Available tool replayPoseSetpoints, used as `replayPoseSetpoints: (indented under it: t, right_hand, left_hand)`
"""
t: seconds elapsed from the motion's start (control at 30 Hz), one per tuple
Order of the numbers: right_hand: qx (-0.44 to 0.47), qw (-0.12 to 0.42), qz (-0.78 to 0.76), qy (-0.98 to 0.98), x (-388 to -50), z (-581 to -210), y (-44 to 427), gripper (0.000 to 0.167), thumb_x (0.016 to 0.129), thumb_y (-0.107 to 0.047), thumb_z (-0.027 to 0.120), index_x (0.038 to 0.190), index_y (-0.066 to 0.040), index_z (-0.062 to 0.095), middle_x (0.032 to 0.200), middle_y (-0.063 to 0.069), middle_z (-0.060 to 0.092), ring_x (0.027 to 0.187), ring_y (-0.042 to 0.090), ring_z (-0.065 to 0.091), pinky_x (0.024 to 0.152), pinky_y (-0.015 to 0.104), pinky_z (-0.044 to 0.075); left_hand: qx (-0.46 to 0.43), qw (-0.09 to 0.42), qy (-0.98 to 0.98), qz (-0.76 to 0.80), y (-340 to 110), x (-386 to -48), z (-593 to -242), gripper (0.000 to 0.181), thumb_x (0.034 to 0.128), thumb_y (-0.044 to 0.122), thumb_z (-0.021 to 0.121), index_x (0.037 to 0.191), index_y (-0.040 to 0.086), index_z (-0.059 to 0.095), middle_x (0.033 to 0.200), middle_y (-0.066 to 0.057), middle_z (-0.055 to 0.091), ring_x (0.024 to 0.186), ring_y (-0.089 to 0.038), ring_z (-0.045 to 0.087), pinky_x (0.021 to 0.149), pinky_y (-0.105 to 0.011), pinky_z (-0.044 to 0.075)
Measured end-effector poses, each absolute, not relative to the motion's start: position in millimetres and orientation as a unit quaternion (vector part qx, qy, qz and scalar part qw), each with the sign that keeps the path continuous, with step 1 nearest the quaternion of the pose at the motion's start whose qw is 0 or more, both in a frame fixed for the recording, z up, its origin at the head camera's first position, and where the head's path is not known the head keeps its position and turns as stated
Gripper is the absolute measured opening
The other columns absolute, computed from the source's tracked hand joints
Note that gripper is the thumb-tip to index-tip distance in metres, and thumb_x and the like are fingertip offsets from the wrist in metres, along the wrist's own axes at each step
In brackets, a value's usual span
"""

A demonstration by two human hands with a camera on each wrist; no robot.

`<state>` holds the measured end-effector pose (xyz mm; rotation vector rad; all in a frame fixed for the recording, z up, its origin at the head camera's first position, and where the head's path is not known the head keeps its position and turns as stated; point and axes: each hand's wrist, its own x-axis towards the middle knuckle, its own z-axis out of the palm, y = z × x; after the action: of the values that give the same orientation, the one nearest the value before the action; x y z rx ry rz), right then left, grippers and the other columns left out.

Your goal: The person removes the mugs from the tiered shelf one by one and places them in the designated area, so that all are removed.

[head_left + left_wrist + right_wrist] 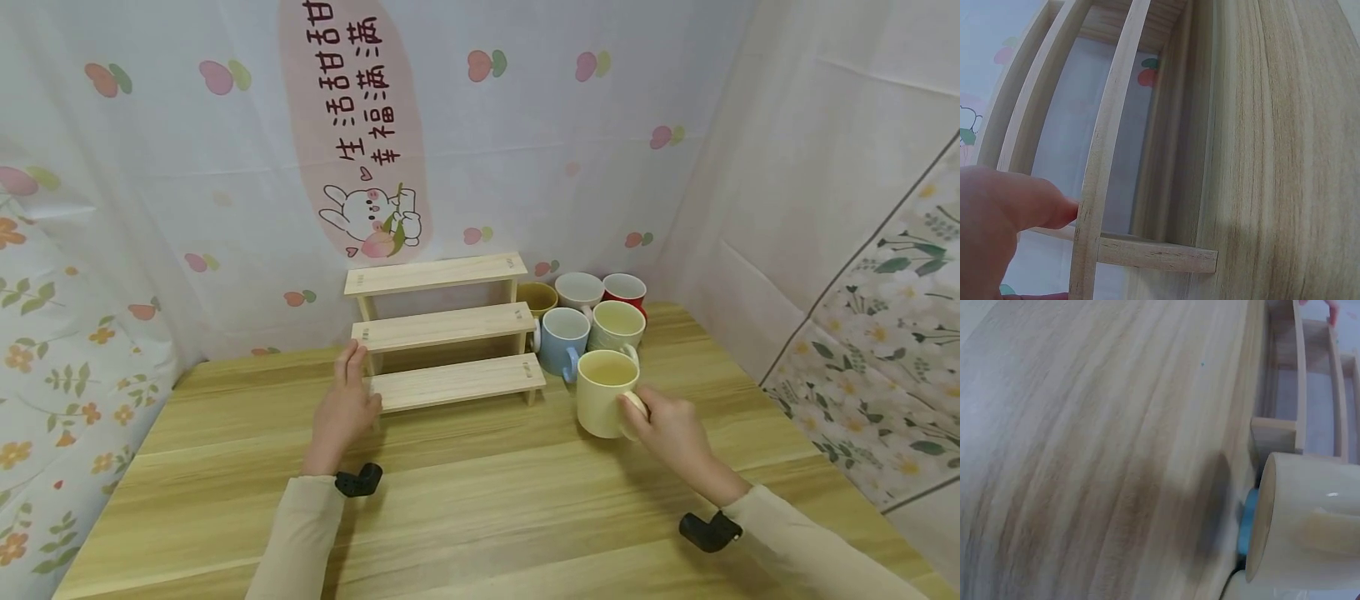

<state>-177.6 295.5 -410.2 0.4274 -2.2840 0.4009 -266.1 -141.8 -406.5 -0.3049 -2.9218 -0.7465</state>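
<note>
My right hand (671, 429) grips the handle of a pale yellow mug (600, 404). The mug is upright, and its base shows in the right wrist view, clear of the tabletop. A three-step wooden rack (442, 329) stands against the back curtain. At its left end, my left hand (343, 417) holds on, with the thumb against the lowest board in the left wrist view; some fingers are hidden there. Just behind the held mug are a blue mug (564, 342) and a pale green mug (617, 325).
A mustard mug (537, 297), a white mug (579, 289) and a red mug (624, 288) form the back row right of the rack, near the curtain (525, 167). The wood-grain table (487, 508) extends in front. Another curtain (847, 292) bounds the right side.
</note>
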Motion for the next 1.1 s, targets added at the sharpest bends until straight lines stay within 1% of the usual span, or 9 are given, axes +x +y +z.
replayPoseSetpoints:
  t: [0.07, 0.13, 0.23, 0.37, 0.47, 0.63, 0.83, 1.1]
  right_hand:
    - [0.170, 0.386, 0.147, -0.895, -178.8, -412.7, 298.6, 0.045, 0.099, -0.036, 0.047, 0.063, -0.009, 0.046, 0.049, -0.006, 0.033, 0.045, 0.006, 0.028, 0.040, 0.020, 0.022]
    - [0.171, 0.388, 0.137, -0.895, -180.1, -414.4, 300.7, 0.051, 0.101, -0.042, 0.039, 0.062, -0.009, 0.045, 0.049, -0.006, 0.032, 0.045, 0.006, 0.027, 0.039, 0.020, 0.021]
    - [0.164, 0.382, 0.130, -0.900, -182.1, -417.0, 303.1, 0.045, 0.099, -0.033, 0.047, 0.061, -0.010, 0.043, 0.049, -0.006, 0.032, 0.044, 0.006, 0.026, 0.040, 0.020, 0.020]
    - [0.149, 0.372, 0.132, -0.907, -183.1, -420.1, 303.8, 0.031, 0.085, -0.012, 0.064, 0.062, -0.009, 0.044, 0.049, -0.005, 0.033, 0.044, 0.008, 0.027, 0.040, 0.023, 0.022]
    - [0.137, 0.364, 0.133, -0.911, -184.6, -421.6, 304.2, 0.029, 0.079, -0.007, 0.068, 0.062, -0.008, 0.045, 0.048, -0.004, 0.032, 0.044, 0.010, 0.028, 0.040, 0.025, 0.022]
    - [0.121, 0.347, 0.133, -0.920, -191.0, -422.6, 304.5, 0.028, 0.080, -0.008, 0.067, 0.064, -0.008, 0.044, 0.048, -0.004, 0.032, 0.043, 0.013, 0.029, 0.040, 0.028, 0.024]
    - [0.092, 0.325, 0.140, -0.931, -197.6, -422.7, 301.9, 0.027, 0.083, -0.009, 0.066, 0.064, -0.008, 0.047, 0.047, -0.002, 0.035, 0.043, 0.016, 0.033, 0.040, 0.031, 0.028]
    - [0.053, 0.269, 0.157, -0.949, -205.9, -423.5, 298.3, 0.031, 0.089, -0.012, 0.062, 0.063, -0.007, 0.045, 0.049, 0.000, 0.037, 0.043, 0.018, 0.035, 0.040, 0.030, 0.027]
  left_hand:
    - [-0.099, 0.053, -0.963, -0.245, -142.0, -266.0, -406.2, 0.075, 0.0909, 0.014, 0.055, 0.150, 0.006, 0.010, 0.159, -0.010, 0.003, 0.055, -0.019, 0.040, 0.045, -0.028, 0.034]
    - [-0.098, 0.050, -0.964, -0.243, -142.1, -266.0, -405.9, 0.075, 0.0910, 0.015, 0.055, 0.150, 0.006, 0.009, 0.158, -0.010, 0.003, 0.054, -0.018, 0.040, 0.045, -0.028, 0.034]
    - [-0.097, 0.047, -0.964, -0.243, -142.0, -266.5, -406.3, 0.075, 0.0911, 0.015, 0.054, 0.151, 0.006, 0.009, 0.159, -0.010, 0.003, 0.054, -0.018, 0.040, 0.045, -0.028, 0.034]
    - [-0.094, 0.042, -0.965, -0.242, -141.5, -267.6, -406.8, 0.076, 0.0910, 0.016, 0.054, 0.151, 0.007, 0.009, 0.159, -0.008, 0.002, 0.055, -0.019, 0.041, 0.045, -0.028, 0.034]
    - [-0.094, 0.040, -0.966, -0.239, -141.3, -268.2, -406.9, 0.076, 0.0913, 0.016, 0.055, 0.151, 0.008, 0.009, 0.159, -0.008, 0.002, 0.055, -0.019, 0.041, 0.045, -0.028, 0.034]
    - [-0.097, 0.046, -0.965, -0.238, -141.9, -267.6, -406.4, 0.075, 0.0914, 0.015, 0.055, 0.151, 0.006, 0.010, 0.159, -0.010, 0.002, 0.054, -0.019, 0.040, 0.045, -0.028, 0.034]
    - [-0.101, 0.053, -0.965, -0.238, -142.2, -268.0, -407.3, 0.076, 0.0901, 0.014, 0.056, 0.150, 0.004, 0.011, 0.158, -0.013, 0.004, 0.054, -0.018, 0.040, 0.046, -0.028, 0.034]
    - [-0.097, 0.060, -0.963, -0.243, -141.1, -267.0, -407.8, 0.075, 0.0895, 0.013, 0.056, 0.150, 0.004, 0.012, 0.158, -0.012, 0.006, 0.055, -0.018, 0.040, 0.045, -0.028, 0.033]
